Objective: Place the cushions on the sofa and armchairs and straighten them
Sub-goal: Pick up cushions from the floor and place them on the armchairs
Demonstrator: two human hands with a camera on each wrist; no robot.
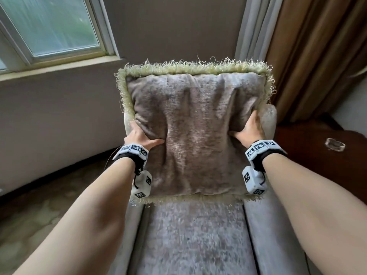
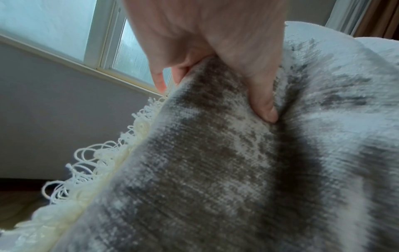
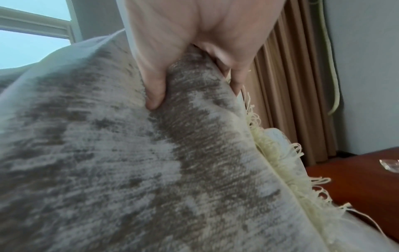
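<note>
Grey-brown chenille cushion with a pale green looped fringe is held upright over the armchair, in front of its backrest. Head view: left hand grips the cushion's left edge, thumb pressed into the front face, fingers hidden behind. Right hand does the same on the right edge, thumb denting the fabric. Both grips are clenched on the cushion. Bottom fringe sits at the back of the seat; contact with the seat is hard to judge. Both wrists wear bands with black-and-white marker tags. Window up left, brown curtain at right, dark wooden table beside the chair with a small glass dish on it.

Left wrist view: left hand pinches the cushion edge, thumb sunk into the front fabric, fingertips curling round the back side. Cream loops of the fringe hang along the left edge. Window behind.

Right wrist view: right hand clamps the cushion edge, thumb pushed into the front, fingers wrapped behind the seam. Fringe runs down the right edge. Curtain behind, reddish table lower right with the glass dish at the frame edge.
</note>
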